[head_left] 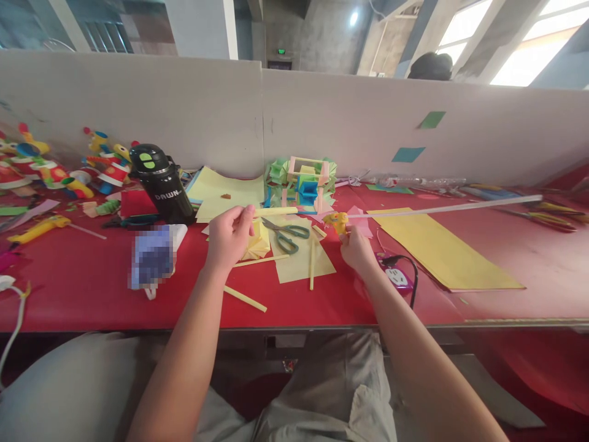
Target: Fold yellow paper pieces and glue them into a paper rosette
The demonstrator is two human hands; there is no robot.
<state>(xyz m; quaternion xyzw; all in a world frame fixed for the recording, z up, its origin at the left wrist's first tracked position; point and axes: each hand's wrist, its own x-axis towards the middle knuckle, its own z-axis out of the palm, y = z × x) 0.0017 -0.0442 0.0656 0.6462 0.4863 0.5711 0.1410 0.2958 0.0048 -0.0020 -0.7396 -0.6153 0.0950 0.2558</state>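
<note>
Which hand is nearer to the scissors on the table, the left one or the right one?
Left, by a small margin. The left hand holds a yellow paper strip just left of the scissors; the right hand grips a glue gun farther to their right.

scissors [286, 235] btwn hands, flask [162, 183] left – paper sheet [442, 248] right

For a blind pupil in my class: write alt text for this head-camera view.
At a red table, the left hand holds a yellow paper strip while the right hand holds a yellow glue gun. Scissors lie between them on yellow paper.
</note>
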